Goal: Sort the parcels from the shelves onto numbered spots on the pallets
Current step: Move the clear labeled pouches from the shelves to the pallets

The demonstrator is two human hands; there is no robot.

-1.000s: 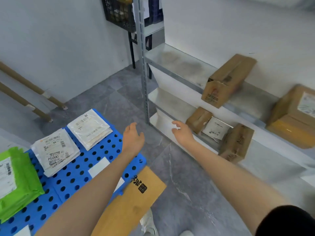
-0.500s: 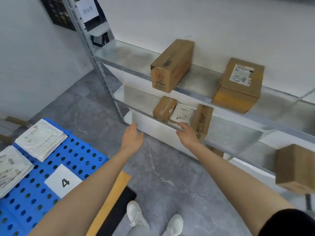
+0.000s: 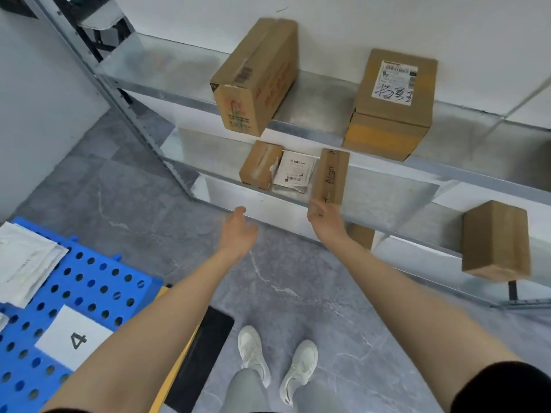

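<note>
Grey marbled floor separates a blue pallet [image 3: 98,281], its label 4 [image 3: 76,338] showing, from steel shelving [image 3: 387,189] where parcels wait. Both hands reach toward the middle shelf. The right hand [image 3: 326,222], fingers loosely spread and holding nothing, is just at the near end of a narrow cardboard box [image 3: 331,174] beside a white mailer [image 3: 295,171], while the left hand [image 3: 238,231], wide and empty, likely waits to steady it.

Pkgs [image 3: 254,80] on shelves [image 3: 167,64], pallet [image 3: 98,282] L.
</note>
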